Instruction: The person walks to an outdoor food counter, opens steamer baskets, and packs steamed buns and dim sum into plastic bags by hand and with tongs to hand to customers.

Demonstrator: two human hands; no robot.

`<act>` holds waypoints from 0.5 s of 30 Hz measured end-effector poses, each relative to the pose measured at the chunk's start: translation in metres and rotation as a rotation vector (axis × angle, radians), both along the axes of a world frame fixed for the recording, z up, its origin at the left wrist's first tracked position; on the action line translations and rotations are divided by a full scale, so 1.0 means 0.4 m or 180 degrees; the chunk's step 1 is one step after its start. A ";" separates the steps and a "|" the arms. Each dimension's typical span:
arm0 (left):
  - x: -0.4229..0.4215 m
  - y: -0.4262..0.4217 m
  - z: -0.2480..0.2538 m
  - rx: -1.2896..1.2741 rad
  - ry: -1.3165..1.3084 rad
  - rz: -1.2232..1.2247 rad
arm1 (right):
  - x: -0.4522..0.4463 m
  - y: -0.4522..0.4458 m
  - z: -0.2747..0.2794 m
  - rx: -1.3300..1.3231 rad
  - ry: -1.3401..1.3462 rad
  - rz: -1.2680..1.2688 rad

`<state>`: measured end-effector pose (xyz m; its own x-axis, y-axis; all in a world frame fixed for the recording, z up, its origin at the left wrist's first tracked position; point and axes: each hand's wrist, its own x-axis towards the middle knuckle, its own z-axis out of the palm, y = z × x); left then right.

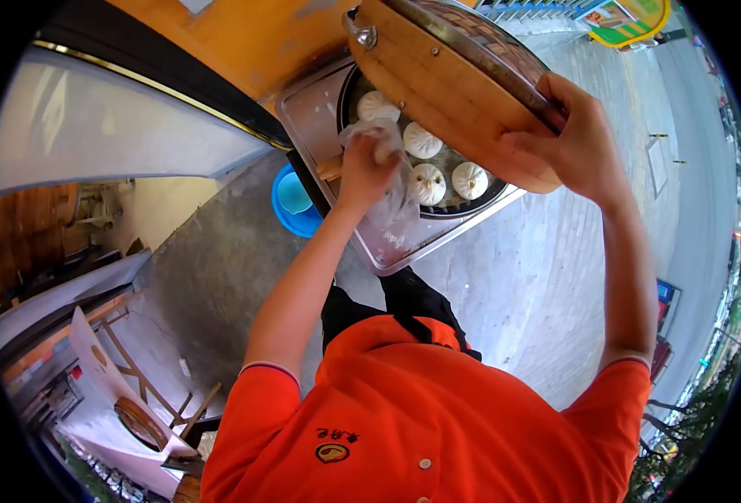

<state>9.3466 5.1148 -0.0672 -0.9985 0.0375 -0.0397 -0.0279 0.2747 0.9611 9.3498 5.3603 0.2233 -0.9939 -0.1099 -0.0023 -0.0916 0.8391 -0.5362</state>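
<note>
A bamboo steamer lid (463, 101), with a wooden rim and woven top, is tilted up over a round steamer (450, 211). My right hand (584, 138) grips the lid's right edge, thumb on the wooden side and fingers over the rim. Inside the steamer sit several white pleated buns (470, 180). At the steamer's left side my left hand (369, 172) is closed on a clear plastic bag (396, 210), which hangs loosely around it. The bag and fingers hide whether a bun is within the grasp.
The steamer stands on a metal tray (379, 258). A short wooden piece (329, 169) lies by my left wrist. Below left, a blue basin (285, 220) is on the concrete floor. An orange surface (245, 46) lies beyond, and a road runs along the right.
</note>
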 end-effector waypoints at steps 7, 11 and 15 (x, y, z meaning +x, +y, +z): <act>-0.011 0.075 -0.040 -0.2386 0.1081 -0.0696 | -0.043 0.024 0.030 -0.0059 -0.0027 -0.0025; -0.022 0.065 -0.004 -0.2307 0.1227 -0.0554 | -0.060 0.043 0.042 -0.0347 -0.0055 -0.0071; -0.153 0.063 0.018 -0.2267 0.1511 -0.0136 | -0.069 0.054 0.040 -0.0408 -0.0160 -0.0131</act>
<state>9.2853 5.1398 -0.0598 -0.9136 0.2003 0.3540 0.3580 0.8089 0.4663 9.3223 5.3820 0.2394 -0.9966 -0.0715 -0.0407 -0.0287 0.7660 -0.6422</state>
